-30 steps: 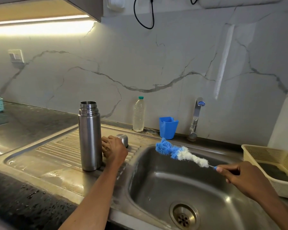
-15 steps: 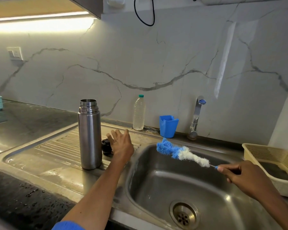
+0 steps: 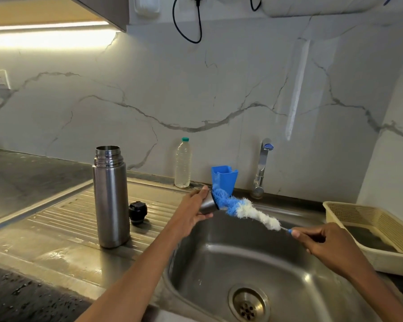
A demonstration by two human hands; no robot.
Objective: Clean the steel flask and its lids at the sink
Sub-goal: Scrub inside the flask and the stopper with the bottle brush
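Steel everywhere: the open flask stands upright on the ribbed drainboard, its black inner lid just beside its base. Over the sink basin the left hand curls its fingers round the steel cup lid, mouth tipped toward the bottle brush, whose blue bristle end is pushed into it. The right hand pinches the brush's thin handle between thumb and fingers. Behind the brush head sits a blue plastic holder, partly covered by the bristles; a clear water bottle stands left of it and the tap right. A beige basket rests at the basin's right edge.
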